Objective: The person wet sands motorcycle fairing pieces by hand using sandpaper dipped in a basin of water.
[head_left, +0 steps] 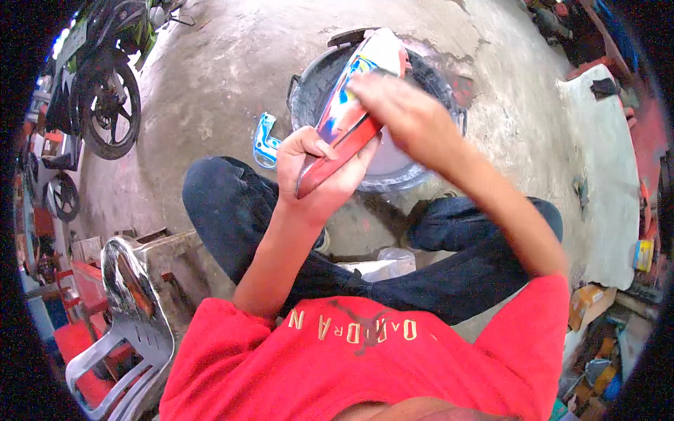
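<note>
A long red, white and blue panel (pixel 342 126) slants over a wide metal basin (pixel 414 179). My left hand (pixel 316 161) is wrapped round the panel's lower red end, with the thumb on its face and fingers beneath. My right hand (pixel 404 112) lies on the upper part of the panel; it is blurred, and whether it holds anything under the fingers is hidden. Greyish liquid shows in the basin below the panel. A small blue and white piece (pixel 266 142) rests on the floor left of the basin.
A motorcycle wheel (pixel 111 103) stands at upper left. A grey plastic chair (pixel 140 330) is at lower left. At right lies a pale sheet (pixel 605 189), with a yellow can (pixel 642 255) beside it. A white plastic bag (pixel 382 266) lies between my legs.
</note>
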The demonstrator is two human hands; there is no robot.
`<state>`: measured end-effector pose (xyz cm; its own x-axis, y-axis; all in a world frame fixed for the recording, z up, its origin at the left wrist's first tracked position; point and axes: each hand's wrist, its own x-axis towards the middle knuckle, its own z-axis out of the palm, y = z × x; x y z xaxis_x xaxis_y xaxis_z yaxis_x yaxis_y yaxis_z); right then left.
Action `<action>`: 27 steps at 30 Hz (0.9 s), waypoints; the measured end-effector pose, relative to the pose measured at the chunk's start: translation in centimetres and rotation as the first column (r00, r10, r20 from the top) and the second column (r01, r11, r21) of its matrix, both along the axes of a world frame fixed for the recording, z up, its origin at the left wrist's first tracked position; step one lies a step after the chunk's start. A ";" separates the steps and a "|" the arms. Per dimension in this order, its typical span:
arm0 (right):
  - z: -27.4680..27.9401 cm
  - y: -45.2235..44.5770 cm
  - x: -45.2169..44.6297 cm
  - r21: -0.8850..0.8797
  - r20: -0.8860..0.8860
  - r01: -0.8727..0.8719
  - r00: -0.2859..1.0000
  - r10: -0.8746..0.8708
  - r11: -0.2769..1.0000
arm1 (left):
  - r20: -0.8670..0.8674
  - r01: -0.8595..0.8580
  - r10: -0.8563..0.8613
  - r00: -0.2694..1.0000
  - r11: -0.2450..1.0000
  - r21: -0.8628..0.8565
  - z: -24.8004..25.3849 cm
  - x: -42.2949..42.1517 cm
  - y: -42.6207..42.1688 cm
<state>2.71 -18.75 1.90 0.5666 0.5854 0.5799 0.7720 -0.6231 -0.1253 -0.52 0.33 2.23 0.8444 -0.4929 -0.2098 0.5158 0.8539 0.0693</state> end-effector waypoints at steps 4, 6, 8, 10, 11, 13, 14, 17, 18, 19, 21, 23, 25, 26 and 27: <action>-0.1 -0.4 0.3 0.001 -0.021 -0.010 1.000 0.010 1.000 | -0.011 0.001 0.000 1.000 1.000 0.022 0.0 -0.3 -0.1; -0.6 -1.6 2.2 -0.044 -0.034 0.114 0.993 -0.115 0.993 | -0.043 0.042 -0.043 0.998 0.999 -0.017 0.3 -0.4 -0.1; -0.9 -0.9 1.0 -0.016 -0.020 0.047 0.999 -0.047 0.999 | -0.019 0.026 -0.027 0.999 0.998 -0.058 0.1 -0.1 0.0; 0.4 1.0 -1.5 0.011 -0.021 -0.049 0.999 0.050 0.999 | -0.016 -0.004 0.003 1.000 0.998 -0.055 0.0 -0.1 0.1; 1.2 1.4 -2.0 0.024 -0.066 -0.102 0.992 0.103 0.994 | -0.021 -0.014 0.014 1.000 1.000 -0.025 0.0 -0.1 0.1; -0.3 -0.6 0.2 -0.007 -0.064 -0.052 0.997 0.051 0.999 | -0.037 0.005 -0.005 0.999 1.000 0.004 0.1 -0.4 0.1; -1.0 -1.6 1.8 0.013 -0.059 0.037 0.998 -0.036 0.999 | -0.041 0.031 -0.031 0.999 1.000 0.000 0.2 -0.4 0.1; -1.4 -1.5 1.7 0.061 -0.226 0.117 0.969 -0.101 0.991 | -0.023 0.048 -0.048 0.999 0.999 -0.014 0.2 0.0 0.3; -0.9 -0.4 0.4 0.087 -0.217 0.032 0.976 -0.013 0.996 | -0.003 0.021 -0.021 1.000 0.999 -0.038 0.0 0.2 0.2; 0.0 0.9 -1.4 0.110 -0.212 -0.052 0.975 0.074 0.993 | 0.013 -0.004 0.005 1.000 0.998 -0.064 -0.2 0.2 0.1; 1.2 1.8 -2.8 0.181 -0.261 -0.208 0.932 0.251 0.961 | 0.007 -0.014 0.014 1.000 1.000 0.004 0.2 0.2 0.1; -1.8 -0.3 -0.3 0.167 -0.218 -0.083 0.969 0.119 0.982 | -0.015 0.007 -0.007 1.000 0.999 0.036 0.4 -0.3 0.1; -1.1 -1.0 1.4 0.261 -0.564 0.214 0.825 -0.031 0.941 | -0.034 0.033 -0.032 0.999 0.999 0.019 0.6 -0.4 0.2; -1.8 -0.8 1.1 0.279 -0.440 0.108 0.898 0.027 0.954 | 0.001 0.046 -0.046 0.999 0.999 -0.017 0.3 -0.3 0.3; -2.5 -0.3 0.5 0.280 -0.307 -0.007 0.947 0.096 0.960 | 0.014 0.021 -0.021 1.000 0.998 0.051 0.3 0.0 0.3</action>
